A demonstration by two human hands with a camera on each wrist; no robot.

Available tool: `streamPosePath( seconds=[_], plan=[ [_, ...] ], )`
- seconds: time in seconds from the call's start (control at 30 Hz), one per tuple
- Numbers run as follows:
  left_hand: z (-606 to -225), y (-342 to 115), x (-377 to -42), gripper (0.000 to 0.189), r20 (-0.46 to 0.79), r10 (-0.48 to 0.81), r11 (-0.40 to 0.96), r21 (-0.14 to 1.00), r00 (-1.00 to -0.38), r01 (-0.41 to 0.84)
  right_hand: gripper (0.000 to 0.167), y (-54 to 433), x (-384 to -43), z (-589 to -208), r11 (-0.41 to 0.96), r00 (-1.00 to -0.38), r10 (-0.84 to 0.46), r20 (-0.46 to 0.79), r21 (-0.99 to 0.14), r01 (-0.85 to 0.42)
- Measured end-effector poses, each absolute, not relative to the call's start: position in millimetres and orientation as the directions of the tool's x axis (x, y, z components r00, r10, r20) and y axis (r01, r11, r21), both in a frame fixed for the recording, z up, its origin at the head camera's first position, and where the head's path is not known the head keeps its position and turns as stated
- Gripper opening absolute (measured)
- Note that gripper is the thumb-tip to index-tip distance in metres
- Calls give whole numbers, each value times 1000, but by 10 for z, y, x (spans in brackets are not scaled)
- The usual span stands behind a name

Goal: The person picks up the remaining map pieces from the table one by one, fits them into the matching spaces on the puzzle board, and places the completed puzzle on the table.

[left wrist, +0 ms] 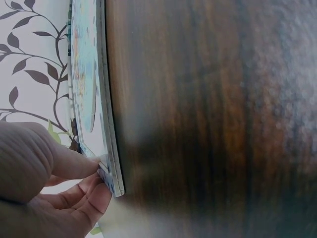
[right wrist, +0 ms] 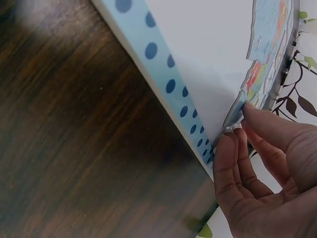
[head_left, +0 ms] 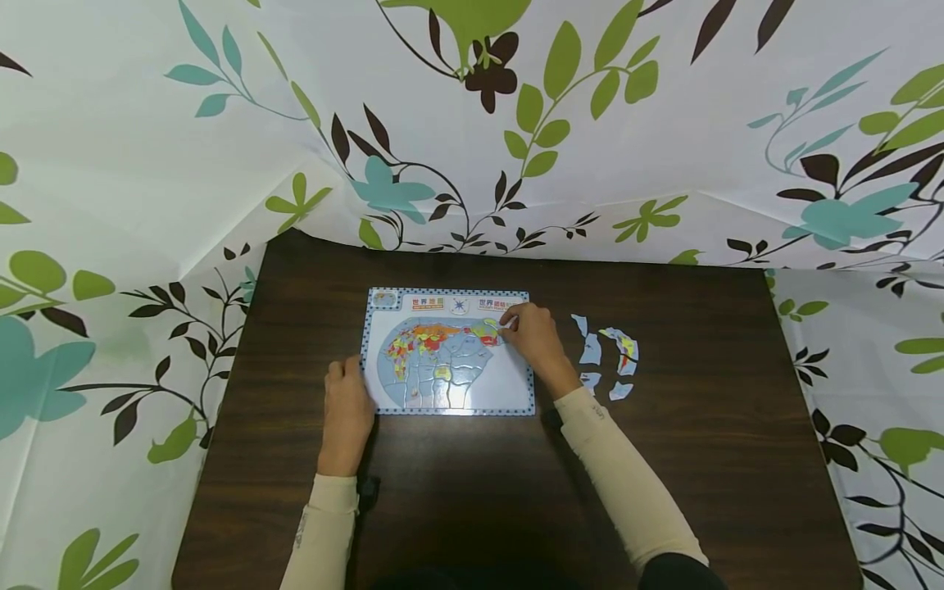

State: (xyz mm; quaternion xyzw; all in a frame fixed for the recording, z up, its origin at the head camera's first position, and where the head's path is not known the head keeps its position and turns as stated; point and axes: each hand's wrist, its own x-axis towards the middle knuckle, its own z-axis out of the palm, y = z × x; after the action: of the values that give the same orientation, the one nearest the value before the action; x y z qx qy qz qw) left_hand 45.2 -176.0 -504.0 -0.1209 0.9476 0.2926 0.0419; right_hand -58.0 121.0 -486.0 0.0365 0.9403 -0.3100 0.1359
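A world map jigsaw board (head_left: 509, 393) with a blue dotted border lies on the table, its oval map (head_left: 435, 360) partly filled with pieces. At the board's left edge, my left hand (head_left: 348, 416) grips it; in the left wrist view the thumb (left wrist: 79, 166) is on top and curled fingers are against the side. My right hand (head_left: 534, 338) reaches over the board's right side. Its thumb and fingers pinch a small puzzle piece (right wrist: 237, 113) at the upper right of the map, largely covered by the fingertips.
Several loose puzzle pieces (head_left: 590, 349) lie on the dark wooden table (head_left: 708, 426) to the right of the board, some with coloured land areas (head_left: 627, 352). A white cloth (head_left: 560, 197) with leaf and flower prints hangs behind and beside the table.
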Motion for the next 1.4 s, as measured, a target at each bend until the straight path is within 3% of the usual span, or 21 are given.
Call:
streamPosePath(
  seconds=[0.27,0.87,1.4],
  plan=[
    [-5042,-1765,447,40,-165,-196,796,549,-967,-255,17,1220,-550,-4877,794,-964,-20,-266,-590,146],
    [-5026,-1752,453,40,-167,-205,804,534,-964,-263,31,1329,-583,-4727,767,-947,-3,-321,-609,203],
    [-5053,-1760,465,37,-145,-199,798,550,-969,-247,59,2269,-597,-4444,769,-919,191,-345,-529,358]
  ],
)
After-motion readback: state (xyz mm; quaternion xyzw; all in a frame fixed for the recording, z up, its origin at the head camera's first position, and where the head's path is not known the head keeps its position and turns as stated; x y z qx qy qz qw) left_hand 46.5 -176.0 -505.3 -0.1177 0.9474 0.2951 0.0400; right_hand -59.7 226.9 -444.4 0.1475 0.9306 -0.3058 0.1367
